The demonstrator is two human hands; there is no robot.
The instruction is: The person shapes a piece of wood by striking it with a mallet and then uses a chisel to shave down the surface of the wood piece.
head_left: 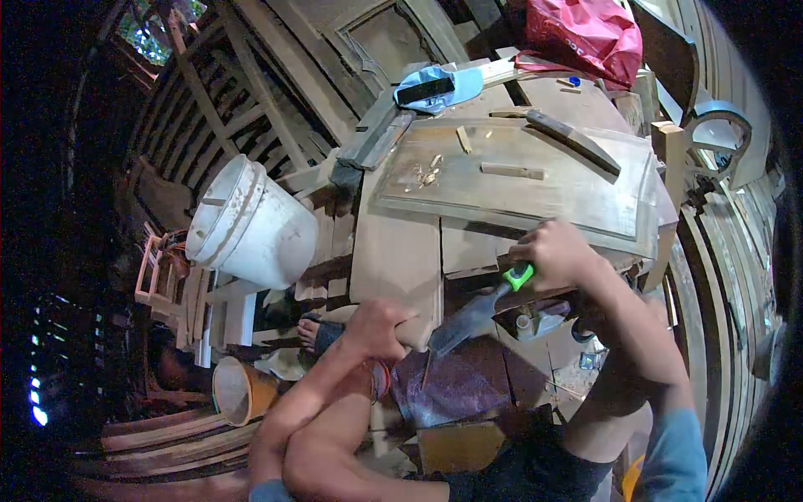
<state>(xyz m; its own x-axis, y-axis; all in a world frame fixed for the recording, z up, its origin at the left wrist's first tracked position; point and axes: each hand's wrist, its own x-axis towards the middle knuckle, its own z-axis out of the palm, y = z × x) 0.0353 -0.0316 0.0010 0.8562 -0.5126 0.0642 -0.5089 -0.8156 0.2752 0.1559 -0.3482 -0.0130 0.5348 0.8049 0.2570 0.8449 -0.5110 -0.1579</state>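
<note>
My right hand (559, 253) is closed round the green and black handle of a hand saw (468, 322). Its grey blade slants down and left, its far end close by my left hand. My left hand (378, 328) is closed on a pale piece of wood (416, 331) at the end of a long board (397, 251). A thin stick (427, 368) hangs below the blade's tip. Beyond my hands lies a framed wooden panel (510, 197) with a short wood strip (512, 171), shavings (431, 174) and a dark, long-bladed tool (574, 145) on it.
A white bucket (259, 226) stands at left, above a smaller orange bucket (242, 391). Behind the panel are a blue cap (439, 88) and a red bag (585, 38). Bottles (539, 322) stand below the bench. Planks (719, 268) line the right side.
</note>
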